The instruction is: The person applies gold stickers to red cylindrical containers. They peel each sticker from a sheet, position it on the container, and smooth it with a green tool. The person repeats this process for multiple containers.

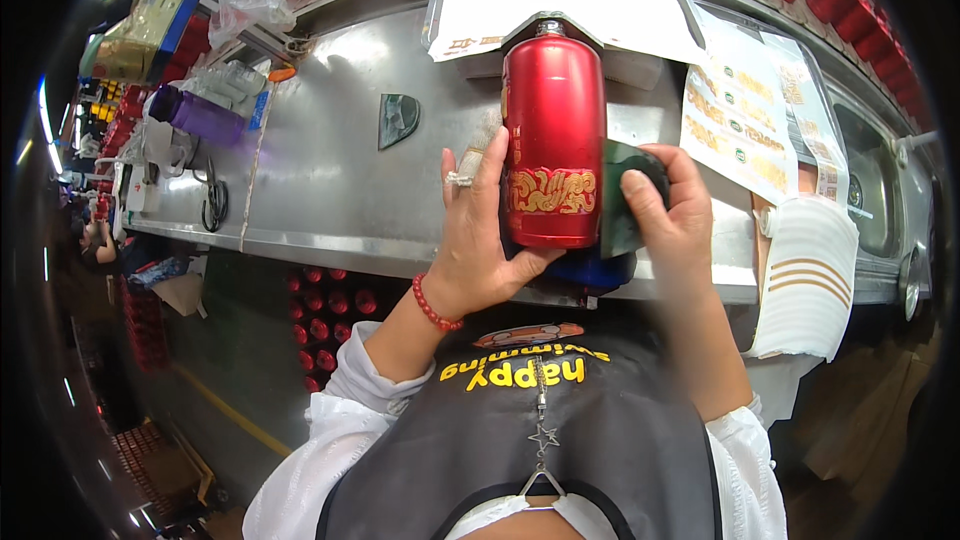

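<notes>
A glossy red metal bottle [555, 110] lies in front of me, its neck pointing away and its base toward me. Round its lower part runs a gold decorative band [552, 191]. My left hand [468, 245] holds the bottle from the left, fingers along its side and thumb at the base; one finger is wrapped in a pale bandage. Pinched in my right hand [682, 220] is a dark green flat scraper [622, 225], its edge against the bottle's right side. A dark blue support [600, 272] shows partly below the bottle.
A second dark scraper [398, 118] lies on the metal bench [325, 150]. Gold decal sheets [735, 105] and a folded white cloth [812, 265] are at the right, near a sink [868, 165]. At the left stand a purple bottle [200, 115] and a black cable [213, 198].
</notes>
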{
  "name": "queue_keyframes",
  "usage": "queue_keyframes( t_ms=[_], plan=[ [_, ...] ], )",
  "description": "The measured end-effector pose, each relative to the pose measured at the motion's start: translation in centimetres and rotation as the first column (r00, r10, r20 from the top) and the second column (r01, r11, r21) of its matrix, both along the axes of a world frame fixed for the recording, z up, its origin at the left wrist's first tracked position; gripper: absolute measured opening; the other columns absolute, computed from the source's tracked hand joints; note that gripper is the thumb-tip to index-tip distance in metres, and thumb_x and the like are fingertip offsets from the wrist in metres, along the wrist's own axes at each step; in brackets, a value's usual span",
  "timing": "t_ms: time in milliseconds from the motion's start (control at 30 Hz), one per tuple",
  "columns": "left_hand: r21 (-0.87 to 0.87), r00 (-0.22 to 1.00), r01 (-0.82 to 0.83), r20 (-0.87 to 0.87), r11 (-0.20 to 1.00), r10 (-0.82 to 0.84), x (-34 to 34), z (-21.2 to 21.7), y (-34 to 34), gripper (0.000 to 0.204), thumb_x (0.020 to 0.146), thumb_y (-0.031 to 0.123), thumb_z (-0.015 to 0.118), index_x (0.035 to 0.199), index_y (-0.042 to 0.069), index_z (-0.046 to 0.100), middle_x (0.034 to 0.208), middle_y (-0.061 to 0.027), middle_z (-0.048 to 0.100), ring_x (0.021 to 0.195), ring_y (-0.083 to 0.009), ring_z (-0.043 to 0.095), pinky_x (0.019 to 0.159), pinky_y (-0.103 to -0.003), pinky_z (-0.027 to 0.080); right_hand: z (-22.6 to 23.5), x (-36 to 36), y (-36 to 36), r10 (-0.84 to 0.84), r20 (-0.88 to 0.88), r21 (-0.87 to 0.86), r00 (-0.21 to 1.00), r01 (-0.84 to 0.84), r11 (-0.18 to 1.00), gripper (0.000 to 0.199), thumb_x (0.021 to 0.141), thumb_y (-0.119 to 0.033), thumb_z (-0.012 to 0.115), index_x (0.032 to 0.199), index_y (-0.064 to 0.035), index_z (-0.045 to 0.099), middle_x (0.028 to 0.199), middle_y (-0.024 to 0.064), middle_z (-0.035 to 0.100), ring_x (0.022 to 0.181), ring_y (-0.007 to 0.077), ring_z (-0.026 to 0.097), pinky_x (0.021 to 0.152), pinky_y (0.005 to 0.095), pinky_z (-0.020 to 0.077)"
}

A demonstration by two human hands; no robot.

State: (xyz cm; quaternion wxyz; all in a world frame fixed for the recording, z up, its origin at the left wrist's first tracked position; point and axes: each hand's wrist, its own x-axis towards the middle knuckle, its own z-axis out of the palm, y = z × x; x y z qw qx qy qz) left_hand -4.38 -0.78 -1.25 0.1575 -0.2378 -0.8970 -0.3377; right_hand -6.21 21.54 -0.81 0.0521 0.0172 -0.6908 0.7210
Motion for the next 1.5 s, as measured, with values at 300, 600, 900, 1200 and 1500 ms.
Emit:
queue_keyframes(
  t_ms=[300,600,900,1200,1500],
  plan=[
    [-0.115,0.993,-0.107,-0.067,0.988,0.1,-0.2,-0.4,-0.8,0.118,0.071,0.062,0.082,0.156,0.0,0.029,0.151,-0.0181,0.046,0.14,-0.0418,0.039,0.118,-0.065,0.011,5.1,0.5,0.1,0.467,-0.438,0.561,0.768,-0.172,0.81,0.041,0.07,0.008,0.075,0.108,-0.0065,0.073,0.089,0.0082,0.06,0.077,0.0224,0.059,0.066,0.0342,0.0479],
    [-0.079,0.986,-0.163,-0.035,0.983,0.16,-0.4,-1.9,-0.5,0.12,0.068,0.067,0.08,0.154,-0.003,0.032,0.143,-0.0193,0.053,0.142,-0.0399,0.035,0.118,-0.065,0.009,4.1,0.4,-0.6,0.369,-0.489,0.541,0.79,-0.057,0.839,0.043,0.067,0.005,0.08,0.108,-0.0063,0.073,0.089,0.0083,0.058,0.076,0.025,0.06,0.067,0.0379,0.0523],
    [-0.09,0.984,-0.179,-0.016,0.98,0.178,-0.4,-2.0,-0.6,0.121,0.07,0.07,0.077,0.155,-0.002,0.03,0.131,-0.0206,0.061,0.144,-0.0397,0.032,0.118,-0.065,0.008,2.4,0.5,-0.8,0.21,-0.543,0.582,0.813,0.184,0.792,0.049,0.065,0.004,0.082,0.111,-0.0066,0.073,0.095,0.0096,0.06,0.082,0.0254,0.06,0.067,0.035,0.051],
    [-0.098,0.982,-0.185,-0.054,0.978,0.18,-0.2,-1.6,-0.4,0.122,0.068,0.072,0.078,0.152,-0.006,0.036,0.113,-0.0232,0.064,0.142,-0.0414,0.033,0.116,-0.068,0.009,1.2,1.1,-0.4,0.059,-0.021,0.074,0.998,-0.058,0.996,0.02,0.1,-0.017,0.064,0.11,0.0001,0.059,0.091,0.0045,0.064,0.082,0.0071,0.057,0.074,0.0234,0.048],
    [-0.131,0.965,-0.227,-0.168,0.965,0.204,0.2,1.3,-0.1,0.114,0.069,0.066,0.081,0.149,-0.006,0.043,0.086,-0.0154,0.067,0.144,-0.043,0.035,0.117,-0.067,0.008,4.7,0.1,-2.8,0.117,-0.226,0.464,0.967,0.002,0.886,0.023,0.097,-0.012,0.06,0.116,0.0012,0.06,0.084,0.0127,0.067,0.072,0.0197,0.064,0.069,0.0324,0.0514]
  ],
)
